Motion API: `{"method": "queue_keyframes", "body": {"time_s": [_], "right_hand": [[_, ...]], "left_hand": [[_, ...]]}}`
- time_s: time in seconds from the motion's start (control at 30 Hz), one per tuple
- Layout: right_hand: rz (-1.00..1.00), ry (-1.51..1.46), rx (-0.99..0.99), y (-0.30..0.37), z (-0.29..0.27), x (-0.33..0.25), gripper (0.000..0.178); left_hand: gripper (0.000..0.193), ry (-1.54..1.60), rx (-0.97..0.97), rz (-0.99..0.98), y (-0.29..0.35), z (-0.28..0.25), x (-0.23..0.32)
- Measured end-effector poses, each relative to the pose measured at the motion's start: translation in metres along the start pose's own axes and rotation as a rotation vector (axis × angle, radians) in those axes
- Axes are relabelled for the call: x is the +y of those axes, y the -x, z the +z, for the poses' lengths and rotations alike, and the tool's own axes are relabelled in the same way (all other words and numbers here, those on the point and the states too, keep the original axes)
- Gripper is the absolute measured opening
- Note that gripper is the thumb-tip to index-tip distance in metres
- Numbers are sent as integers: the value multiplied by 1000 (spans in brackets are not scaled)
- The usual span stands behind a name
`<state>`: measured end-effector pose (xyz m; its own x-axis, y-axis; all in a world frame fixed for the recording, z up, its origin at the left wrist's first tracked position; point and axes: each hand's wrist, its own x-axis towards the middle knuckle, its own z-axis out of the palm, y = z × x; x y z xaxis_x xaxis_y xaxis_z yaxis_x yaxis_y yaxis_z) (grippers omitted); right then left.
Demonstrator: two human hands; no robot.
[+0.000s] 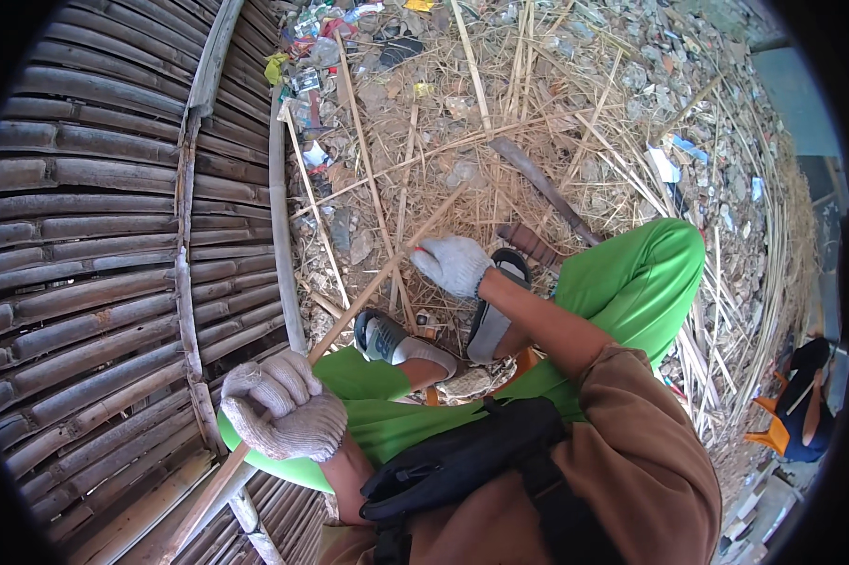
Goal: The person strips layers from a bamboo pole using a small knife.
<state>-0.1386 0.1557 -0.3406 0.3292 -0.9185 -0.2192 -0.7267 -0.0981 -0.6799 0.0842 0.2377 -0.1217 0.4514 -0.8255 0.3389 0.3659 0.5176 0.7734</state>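
Note:
A long, narrow bamboo strip (359, 303) runs slantwise from the lower left up to the ground ahead of my feet. My left hand (283, 405), in a knitted whitish glove, is closed around its lower part. My right hand (453, 266), gloved alike, is closed with its fingertips against the strip farther up. A small red bit shows at those fingertips; what it belongs to is hidden. Beyond my right hand a machete (542, 184) with a dark curved blade lies on the ground. A brown ridged piece (530, 245), perhaps a sheath, lies close to it.
A bamboo slat wall (95, 254) stands along my left. Loose bamboo strips (359, 141), straw and litter cover the ground ahead. My sandalled feet (387, 339) are between my green-trousered knees. A black bag (462, 457) lies across my lap. Another person (806, 405) is at the far right.

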Motion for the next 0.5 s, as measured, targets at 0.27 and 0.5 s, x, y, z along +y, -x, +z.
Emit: {"method": "queue_keyframes", "body": {"time_s": [0.27,0.5], "right_hand": [[268,22,-26,-21,-13,94,69],[615,-1241,130,-4,1,11,58]], "left_hand": [[42,16,-108,50,11,9,3],[38,67,-70,9,7,14,4]]}}
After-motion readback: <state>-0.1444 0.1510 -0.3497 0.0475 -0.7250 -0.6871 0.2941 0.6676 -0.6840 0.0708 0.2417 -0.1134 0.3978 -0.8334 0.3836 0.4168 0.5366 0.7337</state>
